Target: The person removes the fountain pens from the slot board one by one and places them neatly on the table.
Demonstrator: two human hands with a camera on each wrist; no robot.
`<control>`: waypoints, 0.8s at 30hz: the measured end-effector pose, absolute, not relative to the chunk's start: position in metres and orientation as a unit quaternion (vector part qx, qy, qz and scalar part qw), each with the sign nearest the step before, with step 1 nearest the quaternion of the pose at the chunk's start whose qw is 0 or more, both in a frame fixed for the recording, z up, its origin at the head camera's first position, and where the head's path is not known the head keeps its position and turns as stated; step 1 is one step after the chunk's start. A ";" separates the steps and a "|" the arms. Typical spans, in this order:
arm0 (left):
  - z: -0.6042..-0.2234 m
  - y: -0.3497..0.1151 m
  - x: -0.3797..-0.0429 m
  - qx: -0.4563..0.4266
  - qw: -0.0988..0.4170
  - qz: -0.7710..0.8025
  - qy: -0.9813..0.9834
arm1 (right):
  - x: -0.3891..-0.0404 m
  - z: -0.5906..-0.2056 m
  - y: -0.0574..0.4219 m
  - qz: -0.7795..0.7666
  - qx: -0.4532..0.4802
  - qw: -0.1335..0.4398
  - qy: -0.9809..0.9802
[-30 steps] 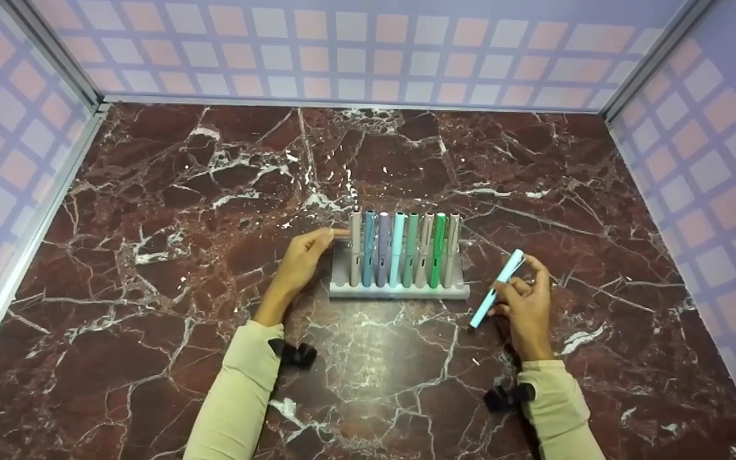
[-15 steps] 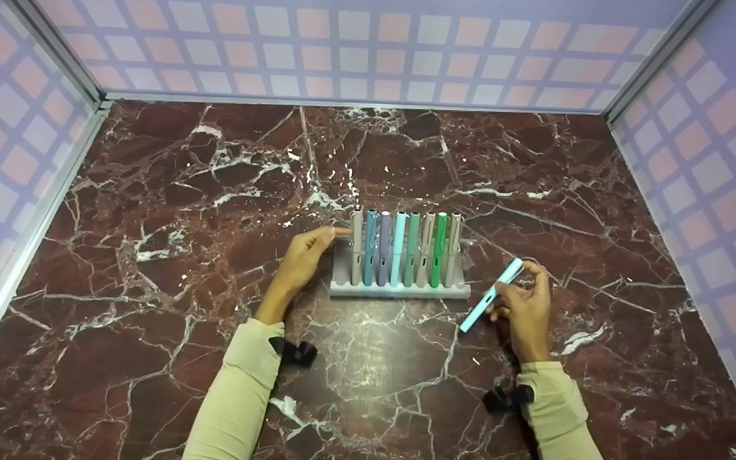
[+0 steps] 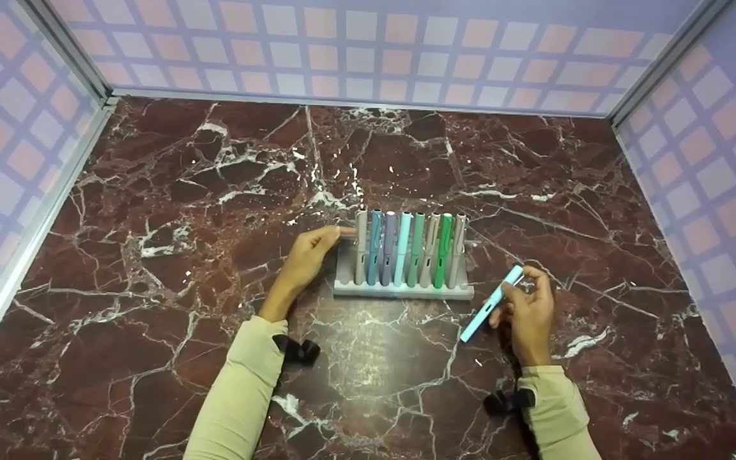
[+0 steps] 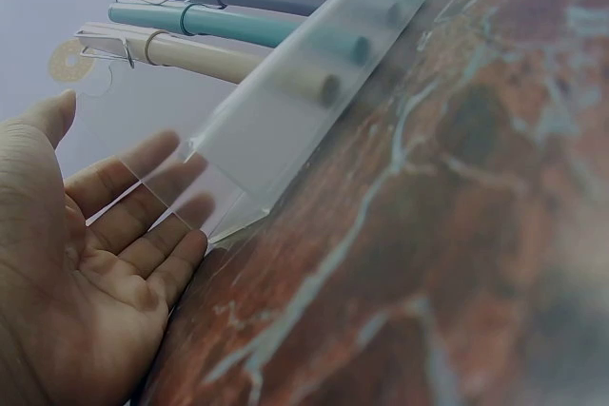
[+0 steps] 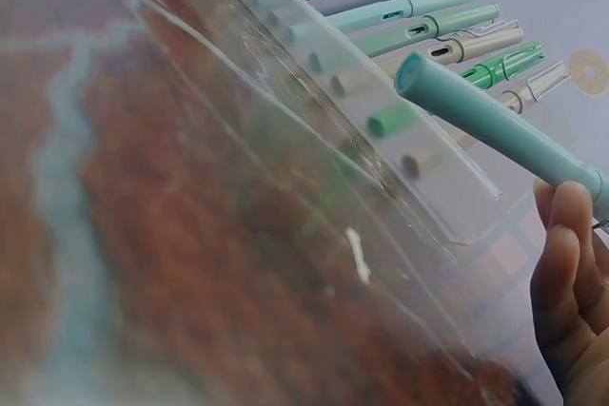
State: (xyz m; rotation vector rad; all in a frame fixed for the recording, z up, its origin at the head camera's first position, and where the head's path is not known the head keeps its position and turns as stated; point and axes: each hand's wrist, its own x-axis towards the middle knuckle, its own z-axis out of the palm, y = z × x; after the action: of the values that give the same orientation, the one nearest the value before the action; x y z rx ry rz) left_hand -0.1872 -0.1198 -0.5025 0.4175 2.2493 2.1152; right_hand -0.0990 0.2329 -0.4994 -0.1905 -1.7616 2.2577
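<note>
Pen (image 3: 490, 306), pale blue, one: being pinched between thumb and fingers of right hand (image 3: 529, 313). Slanting, lower end pointing toward person's side; lying right of rack (image 3: 404, 292), well apart from it.

Change over the last second: edging slightly nearer person's side, without closing on rack. Meaning, by judgement: probably being adjusted in the grip, not being seated or set down yet.

Left hand (image 3: 307, 259), one: holding nothing, fingers extending loosely at rack's left end, showing through its clear edge in left wrist view, thumb standing away. Likely steadying; whether pressing, impossible to tell. Not visibly shifting.

Rack contents, eight, all lying side by side, left to right: tan pen (image 3: 361, 246), blue pen (image 3: 374, 246), purple pen (image 3: 389, 246), light-blue pen (image 3: 402, 246), green pen (image 3: 416, 246), beige pen (image 3: 430, 246), bright-green pen (image 3: 443, 246), grey-tan pen (image 3: 457, 246).

Outermost: table (image 3: 151, 370), red-brown with white veining, extending beneath; checked wall (image 3: 368, 57), rising behind.
</note>
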 end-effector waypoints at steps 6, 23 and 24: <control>-0.501 -0.118 -0.187 0.134 0.013 0.676 0.725 | -0.099 -0.500 0.233 0.778 -0.053 0.135 -0.612; -0.502 -0.119 -0.187 0.135 0.010 0.669 0.731 | -0.084 -0.501 0.186 0.761 0.057 0.020 -0.646; -0.502 -0.119 -0.187 0.135 0.011 0.669 0.731 | -0.082 -0.501 0.180 0.761 0.066 0.011 -0.645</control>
State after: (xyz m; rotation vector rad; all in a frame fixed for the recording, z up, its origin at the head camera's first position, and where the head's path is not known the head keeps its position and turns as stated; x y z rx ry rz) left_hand -0.1866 -0.1194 -0.5018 0.4196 2.2793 2.0873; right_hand -0.0823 0.1798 -0.5013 0.2066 -2.0117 2.3752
